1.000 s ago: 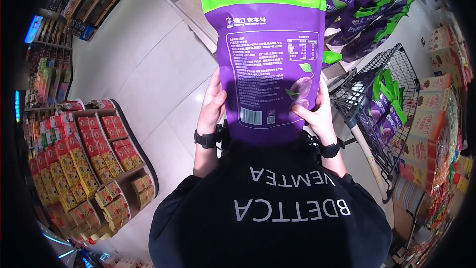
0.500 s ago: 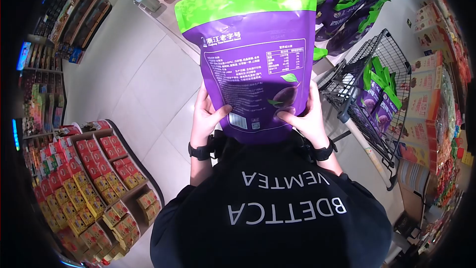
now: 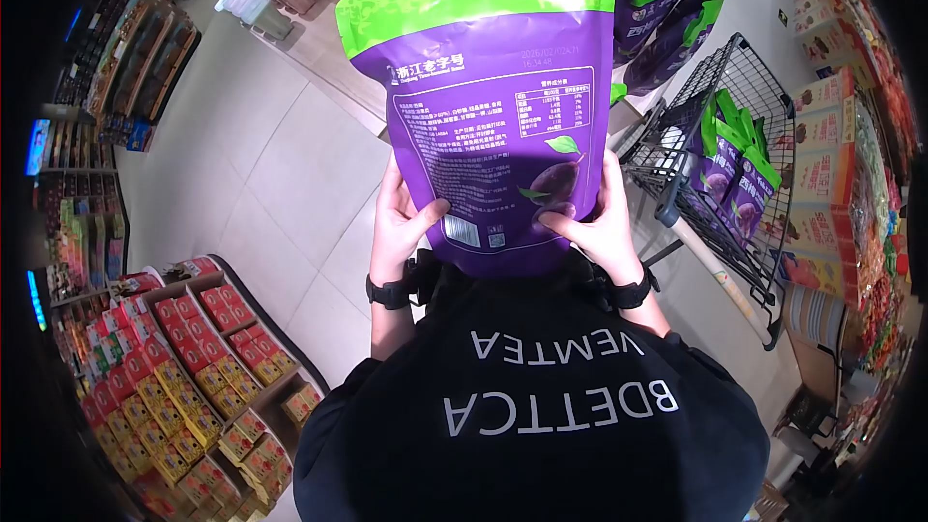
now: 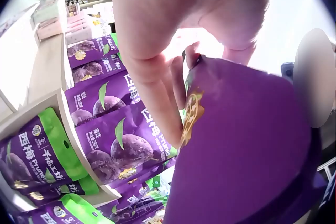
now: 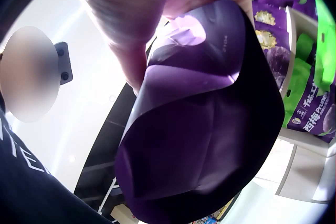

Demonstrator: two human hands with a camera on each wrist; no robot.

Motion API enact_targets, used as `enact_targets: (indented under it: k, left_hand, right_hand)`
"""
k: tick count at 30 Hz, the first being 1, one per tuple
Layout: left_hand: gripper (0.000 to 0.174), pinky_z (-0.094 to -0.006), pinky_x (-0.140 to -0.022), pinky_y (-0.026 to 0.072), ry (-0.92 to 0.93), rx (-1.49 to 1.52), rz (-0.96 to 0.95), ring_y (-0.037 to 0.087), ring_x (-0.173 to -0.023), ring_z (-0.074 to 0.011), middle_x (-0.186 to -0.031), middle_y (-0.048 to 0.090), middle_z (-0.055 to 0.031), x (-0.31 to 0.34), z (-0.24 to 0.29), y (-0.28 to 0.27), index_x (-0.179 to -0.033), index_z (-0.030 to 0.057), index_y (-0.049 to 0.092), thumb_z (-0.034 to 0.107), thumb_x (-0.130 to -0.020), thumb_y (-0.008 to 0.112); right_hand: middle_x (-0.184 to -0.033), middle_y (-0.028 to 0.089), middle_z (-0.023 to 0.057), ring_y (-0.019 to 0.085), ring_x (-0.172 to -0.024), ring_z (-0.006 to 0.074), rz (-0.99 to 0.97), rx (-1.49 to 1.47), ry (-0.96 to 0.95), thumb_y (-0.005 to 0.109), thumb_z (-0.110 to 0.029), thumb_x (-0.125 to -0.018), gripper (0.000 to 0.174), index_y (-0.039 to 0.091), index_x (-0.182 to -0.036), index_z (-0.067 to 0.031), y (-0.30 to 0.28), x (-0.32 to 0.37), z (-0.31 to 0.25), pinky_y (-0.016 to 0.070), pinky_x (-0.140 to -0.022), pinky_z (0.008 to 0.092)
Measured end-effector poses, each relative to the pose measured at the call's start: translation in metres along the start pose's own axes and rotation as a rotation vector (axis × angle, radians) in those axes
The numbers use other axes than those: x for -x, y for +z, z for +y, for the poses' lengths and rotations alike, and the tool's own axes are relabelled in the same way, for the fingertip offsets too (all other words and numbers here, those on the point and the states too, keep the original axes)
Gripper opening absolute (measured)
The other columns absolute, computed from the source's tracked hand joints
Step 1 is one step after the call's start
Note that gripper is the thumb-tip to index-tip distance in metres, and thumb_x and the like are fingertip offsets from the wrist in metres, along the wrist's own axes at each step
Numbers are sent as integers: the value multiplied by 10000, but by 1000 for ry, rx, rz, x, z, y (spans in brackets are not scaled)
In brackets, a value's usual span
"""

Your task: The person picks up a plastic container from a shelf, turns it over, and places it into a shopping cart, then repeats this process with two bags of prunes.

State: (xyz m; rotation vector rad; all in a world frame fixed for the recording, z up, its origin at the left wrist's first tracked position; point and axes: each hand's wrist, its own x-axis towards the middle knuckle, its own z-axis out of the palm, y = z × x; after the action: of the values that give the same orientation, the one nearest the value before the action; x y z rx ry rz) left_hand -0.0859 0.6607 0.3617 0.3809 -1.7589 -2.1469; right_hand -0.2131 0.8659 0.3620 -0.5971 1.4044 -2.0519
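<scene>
A large purple prune bag (image 3: 483,126) with a bright green top is held up in front of the chest, its printed back facing the head camera. My left hand (image 3: 398,224) grips the lower left edge, thumb on the back near the barcode. On the other side my right hand (image 3: 601,222) holds the lower right edge, thumb over the plum picture. In the left wrist view the fingers (image 4: 152,87) reach round the front of the bag (image 4: 241,140). The right wrist view shows the bag's folded bottom (image 5: 194,140) below the right hand (image 5: 157,3).
A display of similar prune bags (image 3: 667,19) stands ahead. To the right is a shopping cart (image 3: 710,135) holding prune bags (image 3: 735,164), beside stacked boxes (image 3: 822,174). A shelf of red and yellow boxes (image 3: 184,377) stands at the left, with tiled floor (image 3: 280,164) between.
The bag has shifted slightly left and tilted in both hands, which keep their hold. The head view has turned, so the cart sits higher and the left shelf lower.
</scene>
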Motion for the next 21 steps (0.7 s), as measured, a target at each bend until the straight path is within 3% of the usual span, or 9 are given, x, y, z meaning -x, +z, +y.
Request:
enact_targets:
  k: [20,21]
  left_hand:
    - [844,-323,-954,388,29,21,-38,462,-1139,-185,-1271,434,-95,-9,-6,1,-1386,30,186,29,-725,711]
    - [844,-323,-954,388,21,26,-53,462,-1139,-185,-1271,434,-95,-10,-6,1,-1386,30,186,29,-725,711]
  right_hand:
    - [-955,588,153,619,-792,172,55,8,-15,694,61,-652,773,256,-1278,-53,-3,4,-8,504,-678,267]
    - [-983,587,165,613,-857,200,38,-10,-17,693,61,-666,764,259,-1283,-62,-4,5,-9,502,-712,286]
